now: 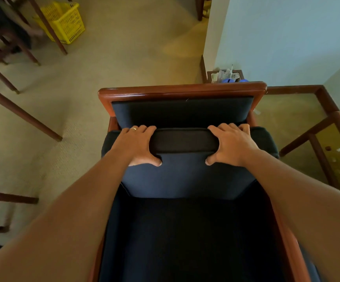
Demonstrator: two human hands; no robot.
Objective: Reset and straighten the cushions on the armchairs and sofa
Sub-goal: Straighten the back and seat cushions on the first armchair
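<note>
Left hand (137, 144) and right hand (231, 144) clamp the back cushion's (185, 171) top edge at 12 o'clock of the armchair (182, 89) — uneven pushing could seat it crooked.

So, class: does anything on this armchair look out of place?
Yes. The loose back cushion is not seated against the chair's upholstered back; it stands forward, and left hand and right hand hold its top edge.

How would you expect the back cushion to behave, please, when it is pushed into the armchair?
The back cushion probably gives softly: thumbs of the left hand and right hand dent its fabric. It likely holds shape, since its top edge stays straight. The cloth looks matte, so hardly slippery.
</note>
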